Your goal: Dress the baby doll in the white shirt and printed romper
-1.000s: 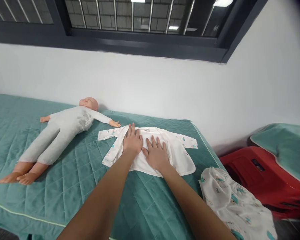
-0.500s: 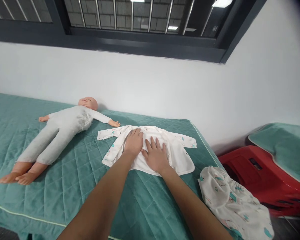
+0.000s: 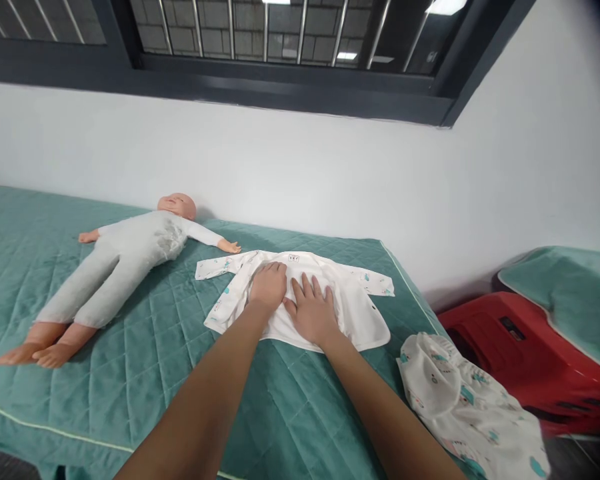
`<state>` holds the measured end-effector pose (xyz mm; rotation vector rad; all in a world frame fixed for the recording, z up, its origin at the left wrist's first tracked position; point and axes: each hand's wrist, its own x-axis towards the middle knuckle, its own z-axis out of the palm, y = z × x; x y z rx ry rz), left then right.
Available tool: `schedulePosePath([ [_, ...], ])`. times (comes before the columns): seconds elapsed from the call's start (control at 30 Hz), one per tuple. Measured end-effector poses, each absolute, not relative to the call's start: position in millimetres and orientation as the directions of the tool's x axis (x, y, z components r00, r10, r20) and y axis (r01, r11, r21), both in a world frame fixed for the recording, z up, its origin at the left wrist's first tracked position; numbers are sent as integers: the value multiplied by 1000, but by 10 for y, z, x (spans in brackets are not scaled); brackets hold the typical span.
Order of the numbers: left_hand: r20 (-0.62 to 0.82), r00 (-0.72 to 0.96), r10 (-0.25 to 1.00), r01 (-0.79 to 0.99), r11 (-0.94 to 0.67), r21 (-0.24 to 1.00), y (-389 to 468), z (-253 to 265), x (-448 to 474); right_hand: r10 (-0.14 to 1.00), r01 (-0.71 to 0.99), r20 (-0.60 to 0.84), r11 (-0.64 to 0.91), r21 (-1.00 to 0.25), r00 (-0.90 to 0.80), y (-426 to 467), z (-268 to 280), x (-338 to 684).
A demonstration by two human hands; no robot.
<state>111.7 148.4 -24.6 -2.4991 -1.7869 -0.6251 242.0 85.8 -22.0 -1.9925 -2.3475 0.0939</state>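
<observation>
A small white baby shirt [image 3: 365,320] with printed sleeves lies spread out, its front panels opened to the sides. My left hand [image 3: 269,285] rests on the inside of the shirt, left of its middle, fingers close together and slightly bent. Beside it, my right hand [image 3: 313,310] lies flat with fingers spread, pressing on the same cloth. Neither hand appears to grip anything. To the left, a baby doll [image 3: 130,250] in a pale suit lies on its back, one arm reaching near the shirt's left sleeve.
Green quilted padding [image 3: 170,373] covers the bed under everything. A crumpled white printed garment [image 3: 475,407] sits at the right edge. Beyond it stand a red plastic object [image 3: 505,353] and another green cloth [image 3: 575,287]. Behind is a white wall [image 3: 300,167] below a barred window.
My left hand's fingers look slightly more bent than before. The right hand, shirt and doll stay in place; the view has shifted very slightly.
</observation>
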Motion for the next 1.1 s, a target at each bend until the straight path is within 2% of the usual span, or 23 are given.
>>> schedulePosePath([
  [0.27,342,241,908,870,-358,339,1392,-119,1107,988,986,17,153,-73,-152,839,-160,2428],
  [0.4,430,236,871,806,-422,414,1130,94,809,975,985,157,167,-40,-159,827,-66,2270],
  [0.5,596,108,796,694,-490,528,899,221,218,922,962,309,265,-65,-233,927,54,1931],
  [0.57,652,-4,759,660,-487,572,771,279,-349,888,940,378,323,-106,-263,1064,164,1611],
  [0.67,682,-139,718,740,-383,553,661,333,-1310,852,906,450,382,-184,-268,1375,341,1079],
  [0.73,672,-263,692,793,-242,559,650,346,-1903,851,885,460,396,-246,-254,1633,439,734],
  [0.83,548,-408,731,745,-81,662,721,322,-2551,911,861,357,343,-376,-207,2049,522,254],
  [0.93,219,-491,843,522,83,849,865,267,-2849,961,836,204,266,-479,-189,2455,528,-163],
  [1.0,6,-454,891,351,173,920,977,234,-2906,971,831,146,238,-503,-190,2694,514,-395],
  [1.03,-53,-415,908,278,182,943,1035,221,-2913,971,827,136,241,-508,-199,2799,508,-494],
  [1.1,-41,-356,934,133,94,987,1145,204,-2916,963,813,134,270,-516,-234,2972,510,-661],
])
